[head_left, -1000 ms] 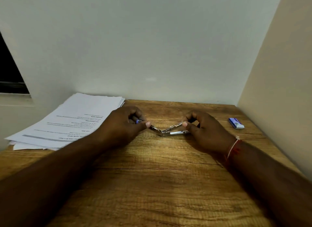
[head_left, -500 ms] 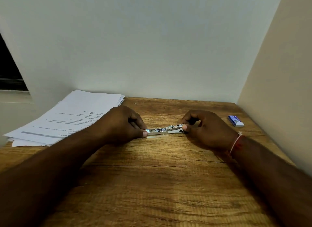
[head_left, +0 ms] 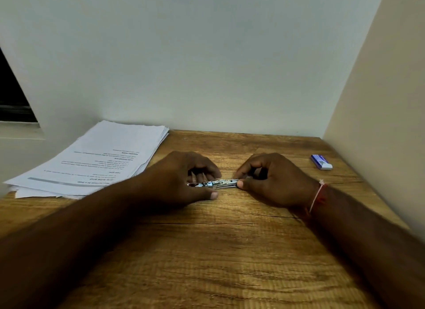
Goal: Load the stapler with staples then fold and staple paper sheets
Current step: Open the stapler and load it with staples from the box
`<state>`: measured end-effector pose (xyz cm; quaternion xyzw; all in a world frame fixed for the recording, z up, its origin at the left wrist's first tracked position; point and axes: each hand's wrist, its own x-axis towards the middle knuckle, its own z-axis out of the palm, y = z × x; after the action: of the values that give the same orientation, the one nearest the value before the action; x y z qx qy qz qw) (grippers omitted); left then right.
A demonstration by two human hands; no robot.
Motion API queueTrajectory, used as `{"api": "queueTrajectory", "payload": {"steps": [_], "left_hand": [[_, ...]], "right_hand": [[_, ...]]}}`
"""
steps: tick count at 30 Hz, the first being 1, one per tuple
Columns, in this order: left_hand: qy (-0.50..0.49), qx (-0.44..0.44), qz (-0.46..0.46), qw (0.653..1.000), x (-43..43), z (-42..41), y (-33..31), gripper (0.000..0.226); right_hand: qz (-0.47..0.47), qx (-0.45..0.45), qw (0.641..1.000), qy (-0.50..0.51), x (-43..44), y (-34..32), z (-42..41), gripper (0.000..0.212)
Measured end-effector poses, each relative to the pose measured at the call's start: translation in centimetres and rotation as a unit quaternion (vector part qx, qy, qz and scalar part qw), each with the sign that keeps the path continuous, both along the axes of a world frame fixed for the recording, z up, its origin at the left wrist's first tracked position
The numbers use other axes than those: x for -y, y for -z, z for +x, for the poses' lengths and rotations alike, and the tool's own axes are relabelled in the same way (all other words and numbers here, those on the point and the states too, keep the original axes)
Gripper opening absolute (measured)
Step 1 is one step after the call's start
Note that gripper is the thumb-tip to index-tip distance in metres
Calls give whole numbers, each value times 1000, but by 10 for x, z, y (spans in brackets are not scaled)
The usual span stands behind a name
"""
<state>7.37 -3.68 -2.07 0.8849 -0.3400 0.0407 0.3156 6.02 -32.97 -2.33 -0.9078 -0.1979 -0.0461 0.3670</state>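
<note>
Both hands, left [head_left: 181,180] and right [head_left: 273,180], grip the stapler [head_left: 218,183] at its ends, mid-tabletop [head_left: 207,251]; papers [head_left: 103,161] lie at the far-left corner.

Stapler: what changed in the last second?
The stapler, a V between the hands a second ago, now lies straight, low over the table. The left hand slid rightward over it; the right hand still pinches its right end. The paper stack and staple box are unmoved.

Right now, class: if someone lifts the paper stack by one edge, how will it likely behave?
The paper stack would probably droop, being thin loose sheets. Its edges are fanned unevenly, so sheets may well slide apart.
</note>
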Motion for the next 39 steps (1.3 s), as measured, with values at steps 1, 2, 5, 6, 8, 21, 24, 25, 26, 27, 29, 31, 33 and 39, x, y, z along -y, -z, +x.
{"api": "queueTrajectory", "payload": {"steps": [1,2,5,6,8,21,24,25,26,27,29,31,33,39], "left_hand": [[12,4,3,1000,3,-1,1,35],[22,7,7,1000,6,-1,2,36],[49,19,24,998,9,1,3,35],[58,26,31,998,9,1,4,35],[73,40,43,996,9,2,3,35],[77,48,49,995,11,8,2,23],[83,51,42,994,12,9,2,15],[83,50,41,994,13,8,2,14],[83,47,40,995,13,8,2,13],[83,44,39,995,14,7,2,12],[85,40,34,995,15,7,1,13],[87,39,33,995,15,6,1,14],[89,41,34,995,15,6,1,15],[88,62,44,993,16,5,1,18]], "right_hand": [[-3,1,1000,-10,-1,0,-1,9],[-3,2,1000,-19,-2,0,-1,10],[2,1,999,-33,-4,0,-2,12],[2,1,999,-37,-4,0,-3,13],[0,6,999,-43,-6,1,-3,14],[-4,23,999,-41,-8,0,0,13],[3,24,999,-44,-7,1,2,14],[5,24,999,-46,-7,1,2,14],[6,26,998,-48,-7,1,3,14],[5,28,998,-50,-7,2,3,15],[2,31,998,-52,-7,2,4,15],[0,34,998,-52,-7,2,4,15],[0,35,998,-53,-7,3,4,14],[0,36,998,-54,-9,2,4,14]]}}
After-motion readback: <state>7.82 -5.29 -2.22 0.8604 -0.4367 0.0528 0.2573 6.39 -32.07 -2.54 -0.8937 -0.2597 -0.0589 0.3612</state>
